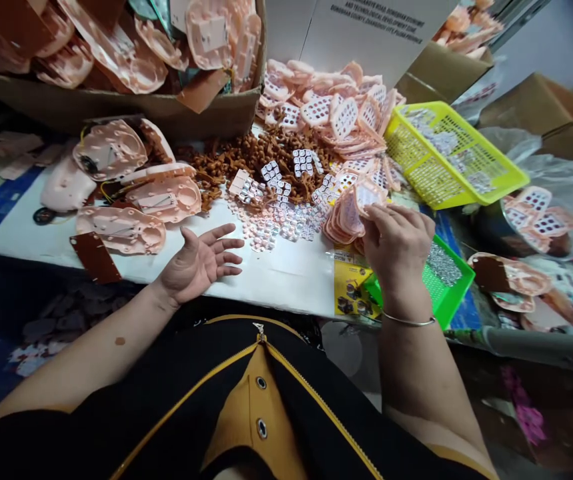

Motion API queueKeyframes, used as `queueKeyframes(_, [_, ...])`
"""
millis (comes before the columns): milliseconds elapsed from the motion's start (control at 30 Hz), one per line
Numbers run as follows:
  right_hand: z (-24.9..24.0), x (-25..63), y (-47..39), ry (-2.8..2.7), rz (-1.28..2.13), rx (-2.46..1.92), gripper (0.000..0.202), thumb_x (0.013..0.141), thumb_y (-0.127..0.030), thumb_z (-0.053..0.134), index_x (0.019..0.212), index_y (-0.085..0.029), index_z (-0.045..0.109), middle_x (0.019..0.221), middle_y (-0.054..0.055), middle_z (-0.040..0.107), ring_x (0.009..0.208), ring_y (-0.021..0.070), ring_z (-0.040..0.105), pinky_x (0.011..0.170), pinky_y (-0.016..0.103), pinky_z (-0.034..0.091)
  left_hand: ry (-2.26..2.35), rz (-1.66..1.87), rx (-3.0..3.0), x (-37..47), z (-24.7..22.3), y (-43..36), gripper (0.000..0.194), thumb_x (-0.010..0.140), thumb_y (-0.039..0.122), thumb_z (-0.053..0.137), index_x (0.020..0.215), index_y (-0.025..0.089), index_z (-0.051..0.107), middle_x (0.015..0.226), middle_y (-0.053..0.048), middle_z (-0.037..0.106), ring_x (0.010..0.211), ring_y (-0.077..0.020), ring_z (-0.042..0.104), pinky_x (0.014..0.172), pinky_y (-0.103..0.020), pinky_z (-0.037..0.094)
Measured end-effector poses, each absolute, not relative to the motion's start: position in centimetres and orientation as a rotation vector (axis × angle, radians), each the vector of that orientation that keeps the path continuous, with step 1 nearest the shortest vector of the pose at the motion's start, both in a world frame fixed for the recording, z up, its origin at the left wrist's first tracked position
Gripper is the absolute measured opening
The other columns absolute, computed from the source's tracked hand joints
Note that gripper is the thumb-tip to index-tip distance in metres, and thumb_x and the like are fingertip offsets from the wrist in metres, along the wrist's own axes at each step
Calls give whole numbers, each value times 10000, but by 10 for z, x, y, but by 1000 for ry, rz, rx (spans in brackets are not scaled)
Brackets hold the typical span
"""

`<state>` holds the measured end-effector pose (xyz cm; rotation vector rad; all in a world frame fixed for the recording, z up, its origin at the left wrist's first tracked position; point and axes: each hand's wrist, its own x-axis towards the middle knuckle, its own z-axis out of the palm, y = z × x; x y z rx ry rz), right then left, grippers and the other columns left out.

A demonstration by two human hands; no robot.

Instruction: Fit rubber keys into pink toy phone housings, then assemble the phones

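Observation:
My left hand [200, 263] is held palm up above the white tabletop, its fingers spread and nothing in it. My right hand [397, 247] pinches the edge of a pink plastic panel [366, 192] at the top of a leaning stack of similar panels [339, 223]. Between the hands lie many small printed button pieces [271, 223], some loose and some joined in small sheets [303, 161]. Behind them is a heap of brown parts [246, 157]. The far side of the held panel is hidden.
Pink toy shells [121, 230] with wires lie at the left, near a brown board [95, 259]. A cardboard box [206, 113] of shells stands behind. More panels [336, 107] are piled at the back. A yellow basket [496, 170] and a green tray [459, 300] of small metal parts are at the right.

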<state>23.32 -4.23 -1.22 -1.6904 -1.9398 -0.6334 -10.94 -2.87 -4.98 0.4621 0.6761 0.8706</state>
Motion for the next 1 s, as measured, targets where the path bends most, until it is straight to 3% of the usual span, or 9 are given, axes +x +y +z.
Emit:
queueKeyframes(200, [-8, 243, -43, -2108, -582, -1745, 322, 963, -407, 509, 884, -226, 763, 914, 74, 783, 971, 285, 675, 883, 458, 448, 671, 888, 447, -109, -48, -30, 661, 782, 696, 607, 1132, 137, 658, 980, -112, 716, 735, -186, 705, 674, -330, 615])
queueKeyframes(333, [17, 245, -17, -1988, -503, -1767, 359, 962, -449, 498, 897, -215, 763, 912, 93, 774, 847, 251, 678, 798, 410, 460, 647, 863, 440, -109, -48, -29, 618, 779, 651, 646, 1113, 133, 680, 977, -116, 719, 745, -189, 699, 702, -334, 611])
queueKeyframes(567, [37, 167, 67, -2336, -150, -1729, 250, 928, -351, 548, 916, -205, 751, 816, 71, 739, 706, 200, 619, 665, 334, 402, 576, 815, 415, -112, -57, -28, 653, 711, 658, 713, 1123, 151, 697, 977, -106, 718, 746, -188, 695, 708, -310, 584])
queueKeyframes(667, [23, 109, 79, -2652, -40, -1629, 245, 940, -320, 528, 919, -180, 727, 838, 86, 718, 762, 203, 606, 696, 326, 380, 540, 801, 411, -113, -63, -29, 658, 727, 677, 687, 1140, 165, 695, 995, -102, 714, 763, -184, 696, 727, -306, 573])
queueKeyframes(800, [-1, 56, 82, -2719, -219, -1590, 313, 949, -384, 497, 1024, -130, 665, 976, 162, 685, 913, 277, 580, 755, 366, 351, 504, 794, 444, -114, -68, -30, 655, 769, 686, 638, 1174, 173, 681, 1030, -106, 706, 791, -181, 697, 753, -306, 559])
queueKeyframes(867, [-10, 45, 84, -2724, -284, -1571, 291, 939, -342, 500, 1062, -119, 641, 1032, 183, 667, 956, 298, 564, 775, 381, 343, 490, 793, 456, -115, -68, -31, 643, 785, 682, 624, 1179, 177, 679, 1033, -102, 703, 797, -177, 696, 762, -306, 554])
queueKeyframes(1000, [-17, 46, 86, -2798, -307, -1515, 289, 979, -258, 399, 959, -134, 659, 970, 159, 678, 921, 280, 566, 807, 399, 345, 457, 775, 455, -117, -69, -32, 648, 782, 688, 623, 1183, 182, 676, 1037, -98, 702, 797, -174, 692, 764, -308, 548])
